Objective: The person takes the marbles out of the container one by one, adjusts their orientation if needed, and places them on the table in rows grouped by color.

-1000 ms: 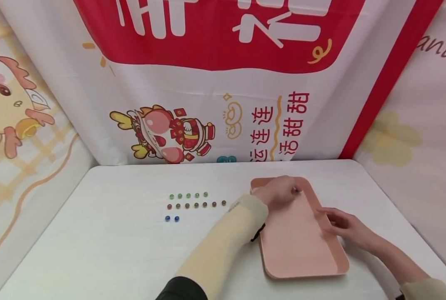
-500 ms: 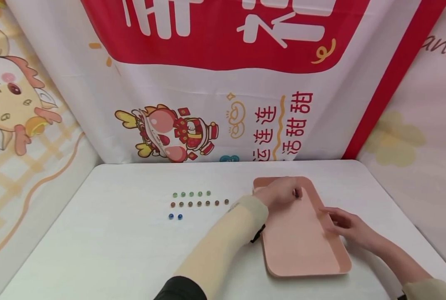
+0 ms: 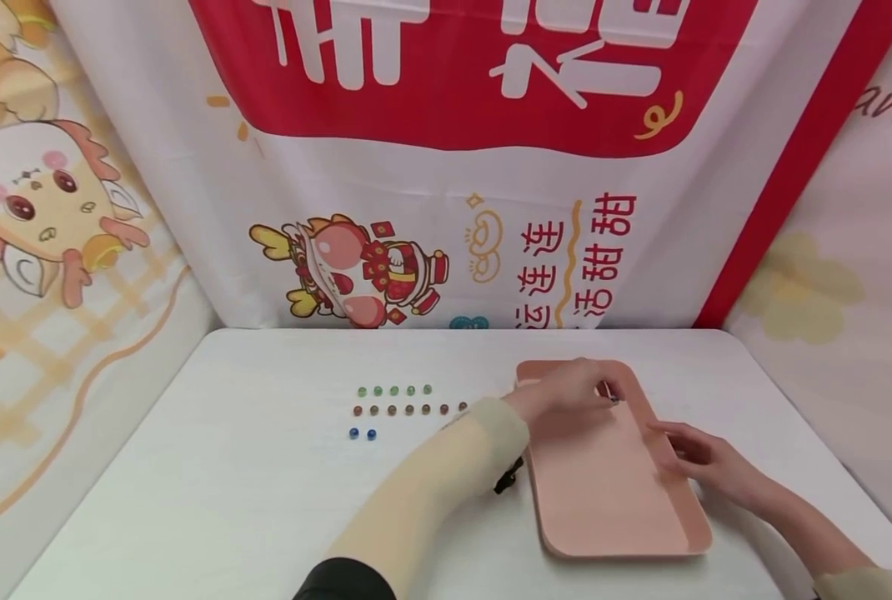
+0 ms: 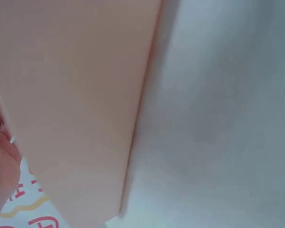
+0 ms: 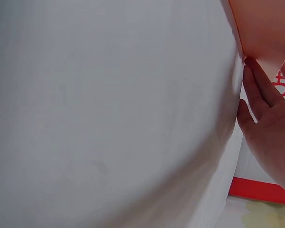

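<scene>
My left hand (image 3: 577,385) reaches over the left wall into the far part of a pink tray (image 3: 603,500). Its curled fingertips pinch a small dark marble (image 3: 613,401), mostly covered by the fingers. In the left wrist view, part of that hand (image 4: 2,161) shows past the tray's outer wall (image 4: 80,95). My right hand (image 3: 709,458) grips the tray's right wall, some fingers over the rim and others outside. The right wrist view has those outer fingers (image 5: 259,90) against the wall's lower edge.
Left of the tray, marbles lie in rows on the white table (image 3: 228,500): several green marbles (image 3: 394,391), several brown marbles (image 3: 409,410) and two blue marbles (image 3: 353,433). Printed cloth walls (image 3: 416,183) stand at the back and sides.
The head view has shifted, so everything sits further right. Inside the tray, my left hand has moved slightly nearer to me with the marble. My right hand keeps its place on the tray wall.
</scene>
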Demonstrator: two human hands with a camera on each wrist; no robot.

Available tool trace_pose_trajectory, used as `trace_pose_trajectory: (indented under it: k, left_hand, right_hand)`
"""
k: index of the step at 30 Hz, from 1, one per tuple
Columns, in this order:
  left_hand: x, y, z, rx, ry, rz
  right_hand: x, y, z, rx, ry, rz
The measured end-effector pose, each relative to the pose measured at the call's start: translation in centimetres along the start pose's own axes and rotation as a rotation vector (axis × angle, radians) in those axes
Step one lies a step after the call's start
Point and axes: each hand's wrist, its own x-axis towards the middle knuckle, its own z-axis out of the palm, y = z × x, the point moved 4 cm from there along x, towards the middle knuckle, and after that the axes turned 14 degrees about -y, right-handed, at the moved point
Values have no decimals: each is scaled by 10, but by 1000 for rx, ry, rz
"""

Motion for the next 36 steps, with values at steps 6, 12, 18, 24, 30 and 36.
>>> trace_pose_trajectory:
  k: [6,12,18,24,30,36]
  left_hand:
    - [-12,9,-8,11,3,39]
    - [-27,10,-12,15,34,96]
    - [-48,5,-12,-1,84,84]
    - [-75,9,-12,42,77,88]
    - [-106,11,-10,-30,43,134]
    - [-145,0,-5,-129,68,92]
  right_hand:
    - [0,2,0,-7,10,-49]
    - [-3,4,1,-1,15,-98]
    - [-2,3,2,0,9,-73]
    - [-2,4,3,-4,21,-68]
    - [-3,4,4,-18,29,-115]
    - [-2,2,4,-26,25,-133]
